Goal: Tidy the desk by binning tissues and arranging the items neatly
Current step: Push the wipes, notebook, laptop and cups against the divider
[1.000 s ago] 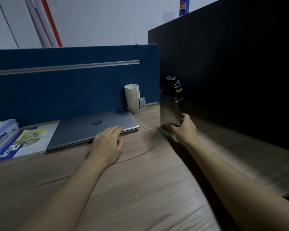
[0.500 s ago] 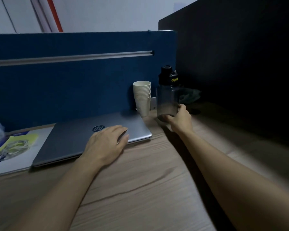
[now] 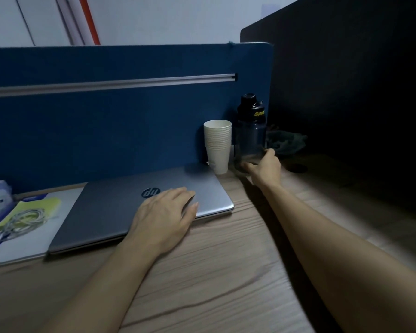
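While the right hand [image 3: 265, 168] grips the one water bottle [image 3: 250, 133] at centre right, a paper cup stack [image 3: 217, 145] stands just left. Lower centre, the left hand [image 3: 165, 216] lies flat, fingers spread, on the single closed laptop [image 3: 135, 205].

Left hand [image 3: 165, 216] flat, palm down, fingers spread loosely forward, forearm running back toward the lower left. Right arm stretched far forward, nearly straight, wrist slightly bent. Right hand [image 3: 264, 167] cupped and partly curled, thumb up, fingertips [image 3: 246, 166] pointing left. Both forearms bare.
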